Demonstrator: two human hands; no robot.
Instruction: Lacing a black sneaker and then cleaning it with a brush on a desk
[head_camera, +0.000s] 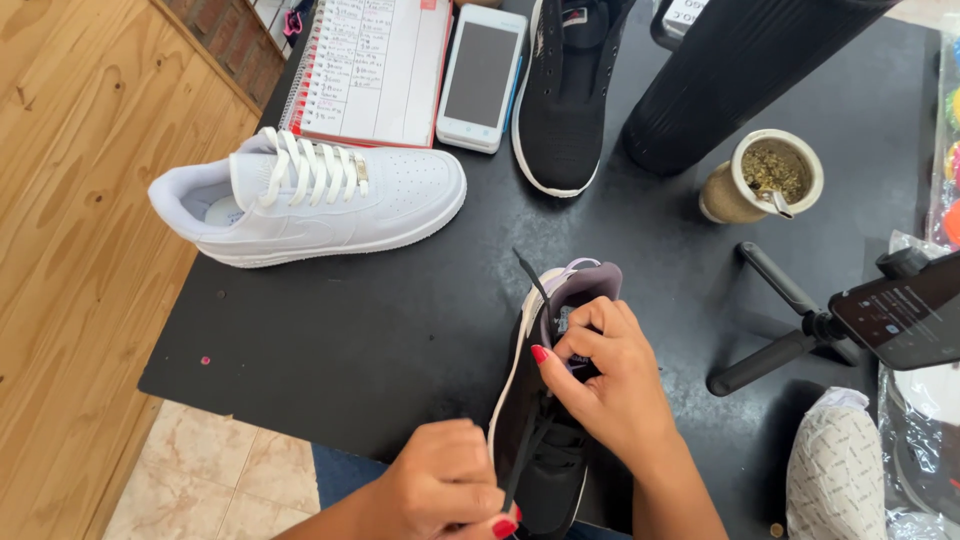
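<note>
1. A black sneaker (545, 440) with a pale lilac collar lies on the black table (380, 330) at its near edge, heel pointing away from the person, directly beneath both hands.
2. The right hand (605, 385) rests on the sneaker's tongue area, fingers curled and pressing into the opening; its red-painted thumbnail is visible. It grips the upper part of the shoe.
3. The left hand (440, 495) is clenched around a black lace (520, 465), pinching it at the near end of the shoe; the lace runs taut up to the eyelets.
4. A loose lace end sticks up just beside the collar.
5. A white sneaker (310, 200) stands well apart, towards the table's far left.
6. Beyond it lie a spiral notebook (370, 70) and a white phone (482, 78), side by side.
7. A second black shoe (565, 100) lies beside the phone.
8. A gourd cup (765, 178) with a metal straw stands near a tall black cylinder (730, 80).
9. A phone on a small tripod (830, 325) occupies the right edge.
</note>
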